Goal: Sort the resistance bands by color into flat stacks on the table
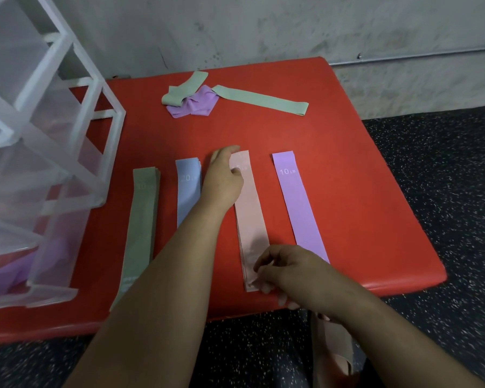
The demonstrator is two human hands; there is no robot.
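Purple band [298, 205] reads "10 LB"; blue band [188, 191] "20".

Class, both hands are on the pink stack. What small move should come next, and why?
Probably release the pink stack and reach for the long green band beyond it. The left hand rests on the stack's far end, the right hand pinches its near end, and it lies flat; that band and a crumpled purple band lie unsorted.

4 flat strips lie side by side, lengthwise, on the red worktop [347, 163]: a green stack [140, 228], a blue stack [188, 191] marked 20 LB, a pink stack [251, 219] and a purple band [297, 205] marked 10 LB. Toward the far edge, 2 loose green bands [261, 99] touch a crumpled purple one [193, 103]. Another pink band [331, 348] hangs below the near edge.
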